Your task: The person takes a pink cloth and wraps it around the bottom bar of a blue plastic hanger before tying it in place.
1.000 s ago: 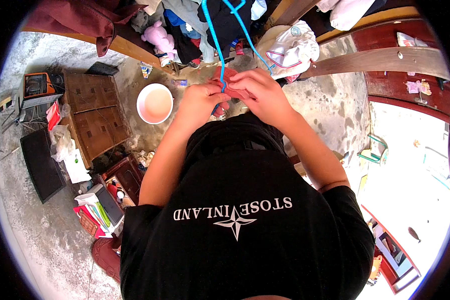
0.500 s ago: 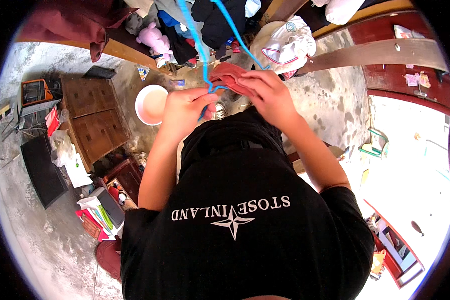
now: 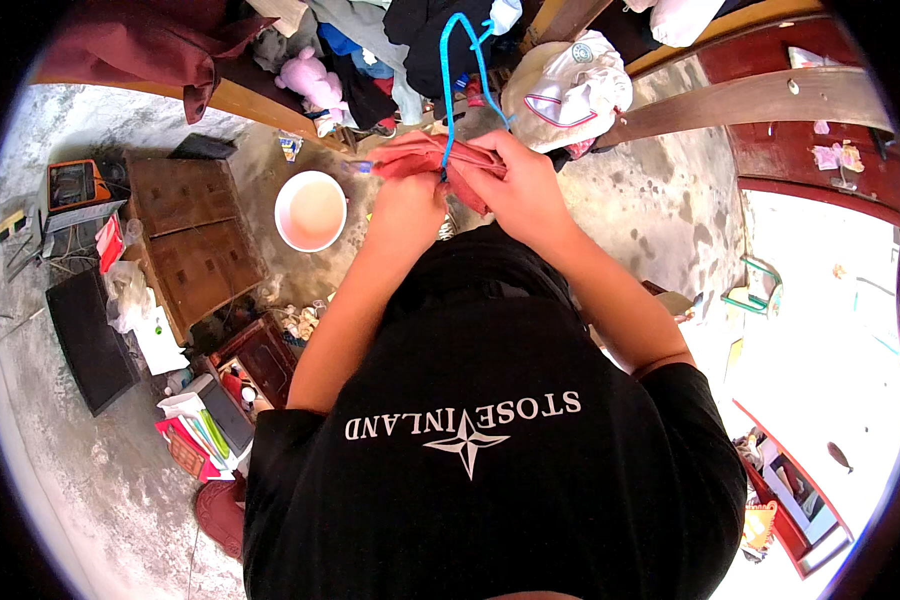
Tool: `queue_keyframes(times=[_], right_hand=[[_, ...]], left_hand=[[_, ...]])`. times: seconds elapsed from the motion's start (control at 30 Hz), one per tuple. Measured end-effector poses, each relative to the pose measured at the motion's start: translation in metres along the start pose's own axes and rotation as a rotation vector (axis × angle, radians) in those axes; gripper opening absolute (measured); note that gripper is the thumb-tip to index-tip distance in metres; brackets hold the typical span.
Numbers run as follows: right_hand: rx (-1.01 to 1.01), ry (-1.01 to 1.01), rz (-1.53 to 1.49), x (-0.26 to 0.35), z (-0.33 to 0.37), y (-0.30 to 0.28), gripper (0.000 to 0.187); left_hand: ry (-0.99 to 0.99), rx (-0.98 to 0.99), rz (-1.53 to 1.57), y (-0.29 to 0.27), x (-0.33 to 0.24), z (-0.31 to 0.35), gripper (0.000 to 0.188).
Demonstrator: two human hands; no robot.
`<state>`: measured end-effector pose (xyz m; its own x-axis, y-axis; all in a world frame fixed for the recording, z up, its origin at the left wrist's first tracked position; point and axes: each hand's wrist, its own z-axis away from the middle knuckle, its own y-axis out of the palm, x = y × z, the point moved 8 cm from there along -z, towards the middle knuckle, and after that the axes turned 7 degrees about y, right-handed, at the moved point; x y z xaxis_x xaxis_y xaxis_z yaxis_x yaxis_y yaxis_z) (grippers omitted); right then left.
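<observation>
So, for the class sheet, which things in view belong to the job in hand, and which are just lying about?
In the job:
red cloth, gripped by the right hand
blue loop, running down to the cloth by the left hand

Lying about, untouched:
white tub
pink toy
black screen
wooden cabinet

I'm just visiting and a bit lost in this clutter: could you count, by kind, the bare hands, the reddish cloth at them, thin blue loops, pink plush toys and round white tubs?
Bare hands: 2 (left hand, right hand)
Reddish cloth at the hands: 1
Thin blue loop: 1
Pink plush toy: 1
Round white tub: 1
Total: 6
</observation>
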<state>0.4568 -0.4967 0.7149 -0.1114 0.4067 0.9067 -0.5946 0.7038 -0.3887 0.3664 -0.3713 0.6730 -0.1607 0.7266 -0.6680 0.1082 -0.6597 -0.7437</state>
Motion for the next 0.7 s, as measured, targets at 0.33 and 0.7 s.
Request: queue_keyframes(times=[0.33, 0.7], right_hand=[[-0.178, 0.101, -0.704, -0.018, -0.003, -0.025, 0.024], [-0.116, 0.064, -0.756, 0.006, 0.006, -0.022, 0.027]], left_hand=[[-0.108, 0.258, -0.207, 0.02, 0.045, 0.02, 0.026], [-0.061, 0.234, -0.212, 0.017, 0.038, 0.028, 0.026]])
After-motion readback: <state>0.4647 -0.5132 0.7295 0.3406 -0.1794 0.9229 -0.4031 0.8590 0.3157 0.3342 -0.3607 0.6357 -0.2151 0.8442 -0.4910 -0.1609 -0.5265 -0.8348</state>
